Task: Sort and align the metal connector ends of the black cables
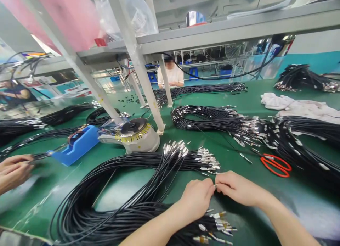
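Note:
My left hand (199, 194) and my right hand (233, 186) meet fingertip to fingertip, both closed in a pinch. A small pale cable end (215, 185) shows between them; the rest of that cable is hidden by my fingers. Just beyond lies a looped bundle of black cables (111, 168) with silver and white-labelled ends (208, 160). Part of it crosses over itself, its ends fanned upward. Under my left forearm, more cable ends (219, 223) stick out to the right, some wrapped in amber tape.
Beyond the bundle stand a round tape dispenser (140, 138) and a blue tape holder (77, 146). Orange-handled scissors (276, 165) lie right, near more cable bundles (212, 118). Shelf posts (143, 61) rise from the green table. A co-worker's hands (14, 171) are at left; another person sits opposite.

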Action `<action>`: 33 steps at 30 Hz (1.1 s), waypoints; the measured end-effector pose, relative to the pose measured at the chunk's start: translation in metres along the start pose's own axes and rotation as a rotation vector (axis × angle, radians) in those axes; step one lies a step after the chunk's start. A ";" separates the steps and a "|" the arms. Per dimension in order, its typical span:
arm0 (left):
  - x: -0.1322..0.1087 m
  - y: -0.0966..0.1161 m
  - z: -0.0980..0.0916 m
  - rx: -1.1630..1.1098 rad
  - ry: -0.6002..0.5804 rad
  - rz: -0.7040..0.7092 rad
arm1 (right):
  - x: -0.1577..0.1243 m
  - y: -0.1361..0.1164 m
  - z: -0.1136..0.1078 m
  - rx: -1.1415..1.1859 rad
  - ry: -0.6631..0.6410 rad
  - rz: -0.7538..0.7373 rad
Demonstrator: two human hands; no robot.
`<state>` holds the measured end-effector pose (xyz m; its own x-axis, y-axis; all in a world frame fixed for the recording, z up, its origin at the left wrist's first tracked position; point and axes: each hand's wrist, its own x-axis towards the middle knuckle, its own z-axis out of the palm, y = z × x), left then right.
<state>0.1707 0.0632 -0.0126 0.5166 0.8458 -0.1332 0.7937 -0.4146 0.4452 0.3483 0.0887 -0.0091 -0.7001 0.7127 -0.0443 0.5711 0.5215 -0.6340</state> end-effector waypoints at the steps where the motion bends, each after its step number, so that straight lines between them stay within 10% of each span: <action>1: 0.000 0.000 0.001 -0.007 0.004 0.001 | 0.001 0.000 0.001 -0.017 0.004 -0.006; 19: -0.004 -0.007 0.004 -0.235 0.167 0.058 | 0.003 -0.013 0.003 0.113 0.077 0.001; 23: -0.013 -0.013 -0.033 -0.485 0.351 0.110 | 0.001 -0.018 0.004 0.273 0.014 0.020; 30: -0.054 -0.070 -0.151 -0.584 0.919 -0.014 | 0.003 -0.023 0.026 -0.074 -0.162 -0.011; 33: -0.055 -0.088 -0.171 -0.693 1.131 -0.082 | 0.003 -0.028 0.030 -0.151 -0.143 -0.007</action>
<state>0.0169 0.1103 0.1067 -0.3426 0.8113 0.4737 0.3081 -0.3792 0.8725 0.3179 0.0621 -0.0149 -0.7517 0.6408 -0.1561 0.6162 0.5980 -0.5126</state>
